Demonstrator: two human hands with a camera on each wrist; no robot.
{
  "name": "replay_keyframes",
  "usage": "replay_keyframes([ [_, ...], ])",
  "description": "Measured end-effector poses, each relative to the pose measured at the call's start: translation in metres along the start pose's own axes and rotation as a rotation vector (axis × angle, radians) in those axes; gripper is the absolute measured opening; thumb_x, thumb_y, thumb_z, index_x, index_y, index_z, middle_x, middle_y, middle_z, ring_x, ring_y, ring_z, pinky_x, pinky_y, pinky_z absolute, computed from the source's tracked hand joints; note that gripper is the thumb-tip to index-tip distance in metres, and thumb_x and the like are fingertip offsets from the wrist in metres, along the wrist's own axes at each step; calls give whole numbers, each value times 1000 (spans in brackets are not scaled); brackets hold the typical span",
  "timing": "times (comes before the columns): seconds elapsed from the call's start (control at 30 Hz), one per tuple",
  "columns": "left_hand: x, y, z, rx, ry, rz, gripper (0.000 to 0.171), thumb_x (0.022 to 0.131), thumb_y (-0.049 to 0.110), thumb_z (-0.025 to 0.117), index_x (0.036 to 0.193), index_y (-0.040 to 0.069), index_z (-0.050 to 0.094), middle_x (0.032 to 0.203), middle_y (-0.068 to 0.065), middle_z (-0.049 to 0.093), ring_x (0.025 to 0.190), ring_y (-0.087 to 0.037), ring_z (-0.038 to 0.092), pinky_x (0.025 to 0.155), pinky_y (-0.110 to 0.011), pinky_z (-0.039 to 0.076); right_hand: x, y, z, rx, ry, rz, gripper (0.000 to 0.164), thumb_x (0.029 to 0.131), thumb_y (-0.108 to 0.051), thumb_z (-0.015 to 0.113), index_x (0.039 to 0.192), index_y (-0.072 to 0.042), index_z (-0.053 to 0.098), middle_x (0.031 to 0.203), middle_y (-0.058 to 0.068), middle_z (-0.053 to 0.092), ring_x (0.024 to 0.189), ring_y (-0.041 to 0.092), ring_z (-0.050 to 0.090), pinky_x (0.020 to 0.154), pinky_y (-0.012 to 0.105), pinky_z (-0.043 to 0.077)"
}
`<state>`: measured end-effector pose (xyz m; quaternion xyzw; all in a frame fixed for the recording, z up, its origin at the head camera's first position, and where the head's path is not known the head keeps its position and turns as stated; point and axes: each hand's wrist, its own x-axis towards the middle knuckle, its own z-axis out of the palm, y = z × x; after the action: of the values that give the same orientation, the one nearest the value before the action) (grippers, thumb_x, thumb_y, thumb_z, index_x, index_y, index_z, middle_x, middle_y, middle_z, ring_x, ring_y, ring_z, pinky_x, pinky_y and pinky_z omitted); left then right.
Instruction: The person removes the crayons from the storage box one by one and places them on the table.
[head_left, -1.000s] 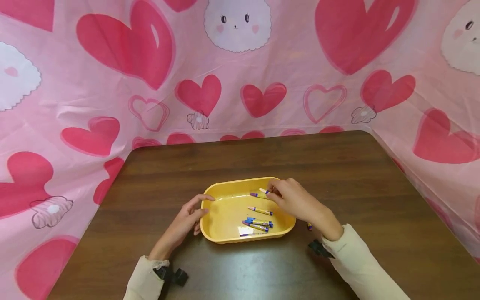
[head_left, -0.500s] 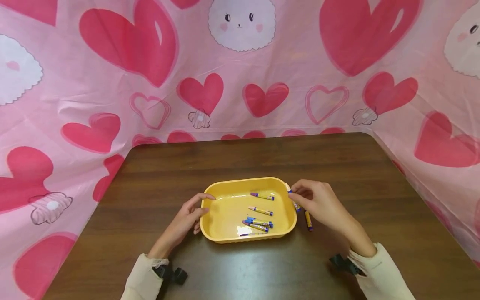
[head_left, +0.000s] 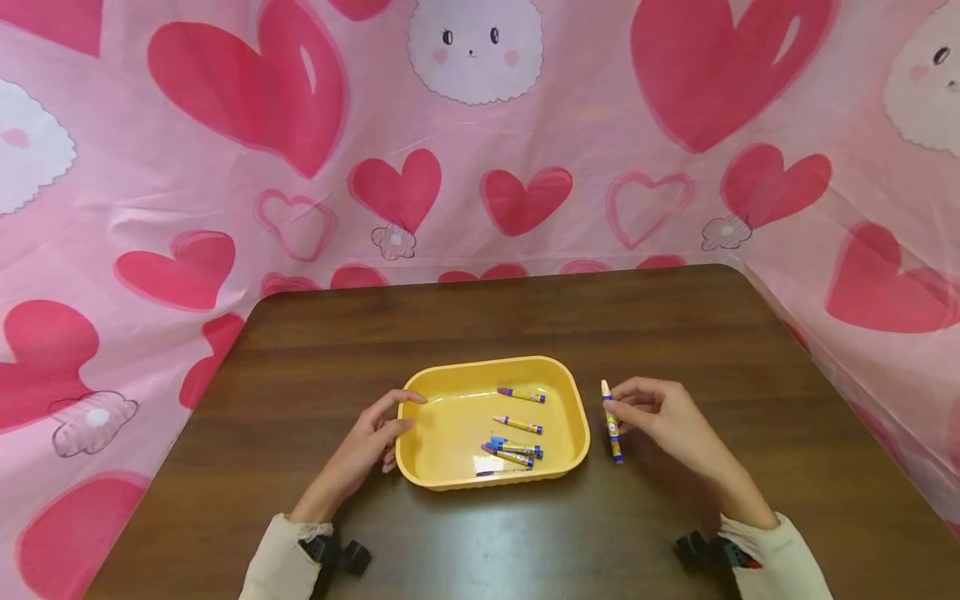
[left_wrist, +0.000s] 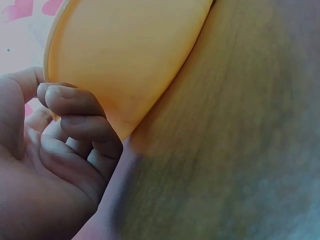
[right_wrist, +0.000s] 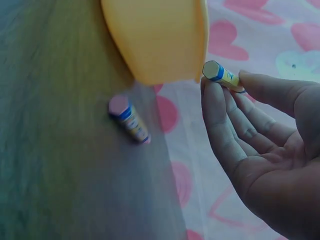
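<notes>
My left hand (head_left: 367,437) holds the left end of a yellow plastic tray (head_left: 405,467), index finger and thumb at its rim. In the left wrist view, that hand's fingers are curled at the tray's end (left_wrist: 130,65). Past the tray's right end, my right hand (head_left: 667,412) pinches a pale-tipped crayon (head_left: 611,421) between thumb and fingers. From the right wrist the flat hexagonal end of this crayon (right_wrist: 225,76) shows above the tabletop. A second crayon (head_left: 617,454) lies on the table below it, partly covered in the head view.
Several crayons lie inside the tray: a purple-tipped one (head_left: 522,395) at the back, a pink one (head_left: 519,424) in the middle, and a small cluster (head_left: 513,452) near the front wall. The brown table (head_left: 480,317) meets a pink heart-print cloth (head_left: 480,200) behind.
My right hand has lifted the pale-tipped crayon out of the tray and carried it right, over the table beside the other crayon. The left hand has stayed at the tray's end.
</notes>
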<state>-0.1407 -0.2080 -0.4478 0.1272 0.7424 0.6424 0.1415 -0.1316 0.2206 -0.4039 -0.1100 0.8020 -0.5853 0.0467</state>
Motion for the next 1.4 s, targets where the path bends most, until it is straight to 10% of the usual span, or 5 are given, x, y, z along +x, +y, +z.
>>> replay_keyframes([
  [1.0, -1, -1, -2, 15, -8, 2, 32, 103, 16, 53, 134, 7, 52, 57, -2, 43, 45, -12, 43, 42, -23, 43, 0, 33, -23, -49, -71, 207, 24, 91, -13, 73, 97, 9, 67, 84, 15, 68, 69, 25, 69, 63, 38, 60],
  [1.4, 0, 0, 0, 13, -2, 6, 33, 103, 15, 53, 134, 3, 51, 55, 0, 43, 44, -11, 42, 41, -23, 42, -1, 35, -21, -236, -30, 218, 23, 89, -21, 76, 89, 0, 69, 71, 7, 66, 60, 23, 64, 56, 34, 58],
])
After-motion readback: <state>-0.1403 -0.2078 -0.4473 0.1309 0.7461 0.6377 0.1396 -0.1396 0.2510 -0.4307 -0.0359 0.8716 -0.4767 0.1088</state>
